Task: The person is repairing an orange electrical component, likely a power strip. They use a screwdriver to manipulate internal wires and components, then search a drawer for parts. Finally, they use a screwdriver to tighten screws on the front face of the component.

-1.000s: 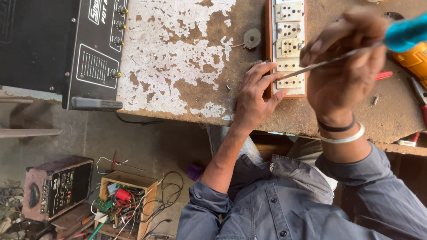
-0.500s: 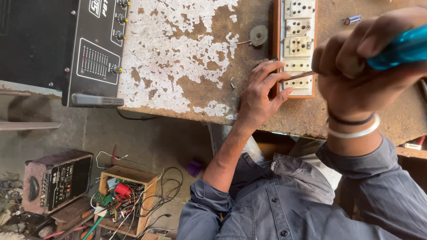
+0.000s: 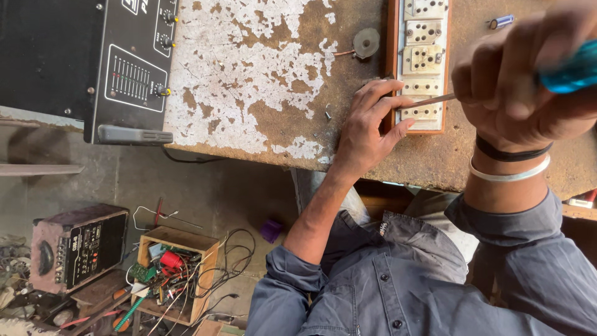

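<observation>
Socket board [image 3: 421, 65] lies on counter [image 3: 261, 81], toward its right part. Left hand [image 3: 367, 127] rests on counter, fingertips touching board's left edge. Right hand [image 3: 522, 87] is above board's right side; screwdriver [image 3: 563, 73] in its grip, shaft running left onto board's lowest socket. Small round disc [image 3: 365, 42] just left of board. Amplifier [image 3: 87, 62] on counter's far left. Below counter, on floor: small speaker box [image 3: 78, 246] at left, wooden crate [image 3: 174, 274] of wires to its right

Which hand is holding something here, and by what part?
The right hand grips a screwdriver by its blue handle. The left hand holds nothing; it presses on the socket board edge.
</observation>
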